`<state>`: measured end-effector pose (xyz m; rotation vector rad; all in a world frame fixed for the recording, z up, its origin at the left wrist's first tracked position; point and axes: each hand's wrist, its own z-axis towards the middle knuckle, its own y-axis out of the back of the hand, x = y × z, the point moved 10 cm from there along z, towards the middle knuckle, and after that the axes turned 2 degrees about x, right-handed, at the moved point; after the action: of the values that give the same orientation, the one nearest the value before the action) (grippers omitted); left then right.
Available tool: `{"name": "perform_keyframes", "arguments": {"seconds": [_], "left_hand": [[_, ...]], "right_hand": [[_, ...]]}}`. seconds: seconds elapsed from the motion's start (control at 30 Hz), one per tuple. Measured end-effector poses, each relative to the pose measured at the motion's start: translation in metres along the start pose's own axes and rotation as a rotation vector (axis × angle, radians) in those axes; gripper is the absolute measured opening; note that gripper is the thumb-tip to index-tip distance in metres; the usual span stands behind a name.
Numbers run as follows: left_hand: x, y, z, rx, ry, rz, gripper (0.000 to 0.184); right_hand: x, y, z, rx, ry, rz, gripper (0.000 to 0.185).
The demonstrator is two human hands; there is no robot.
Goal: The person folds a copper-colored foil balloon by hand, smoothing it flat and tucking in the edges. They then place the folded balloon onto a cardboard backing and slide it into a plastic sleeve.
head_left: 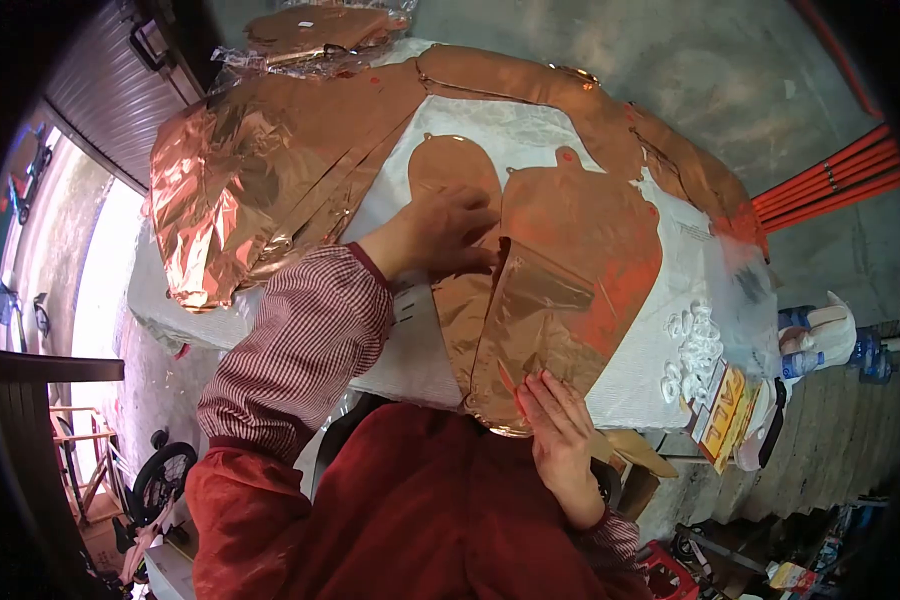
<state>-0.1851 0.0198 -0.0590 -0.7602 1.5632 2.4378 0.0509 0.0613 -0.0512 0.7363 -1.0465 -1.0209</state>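
In the head view, flat copper-coloured foil balloons (605, 220) lie on a white-covered table. My left hand (445, 232) rests over the narrower balloon piece (452, 160) in the middle, its fingers bent and the thumb apart from them. Just right of it, a folded-over foil flap (540, 295) lies across the wider balloon. My right hand (558, 425) lies on the flap's lower part near the table's front edge, fingers stretched out and flat. What lies beneath my left palm is hidden.
A shiny crumpled foil stack (235, 190) covers the table's left side. More foil (510, 75) runs along the back, near plastic-wrapped packs (320, 30). On the right are a pile of small white items (692, 350), a yellow-red box (725, 418) and bottles (805, 362).
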Motion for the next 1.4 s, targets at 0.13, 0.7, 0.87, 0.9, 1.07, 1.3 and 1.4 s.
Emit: {"name": "perform_keyframes", "arguments": {"seconds": [0.13,0.7,0.87,0.9,1.07,1.3,1.4], "left_hand": [[-0.009,0.006,-0.002,-0.021,-0.034,0.108,0.035],[0.003,-0.013,-0.005,0.071,-0.012,0.063,0.055],[0.003,-0.012,-0.004,0.052,-0.006,0.099,0.054],[0.003,-0.014,-0.004,0.087,0.020,0.082,0.054],[0.010,-0.013,-0.002,0.133,0.058,0.034,0.054],[0.004,-0.011,-0.004,0.013,-0.092,0.065,0.051],[0.006,-0.016,-0.005,0.004,-0.120,0.118,0.048]], "right_hand": [[0.002,-0.002,-0.001,0.036,0.007,0.037,0.043],[0.003,0.000,0.000,0.044,-0.027,0.030,0.038],[0.003,0.003,0.004,0.032,-0.025,-0.023,0.029],[0.001,0.001,0.002,0.033,-0.024,-0.005,0.033],[0.001,0.006,0.003,0.017,-0.022,-0.020,0.028],[0.005,0.006,0.004,0.039,-0.031,-0.012,0.029],[0.008,0.004,0.004,0.043,-0.025,0.000,0.030]]}}
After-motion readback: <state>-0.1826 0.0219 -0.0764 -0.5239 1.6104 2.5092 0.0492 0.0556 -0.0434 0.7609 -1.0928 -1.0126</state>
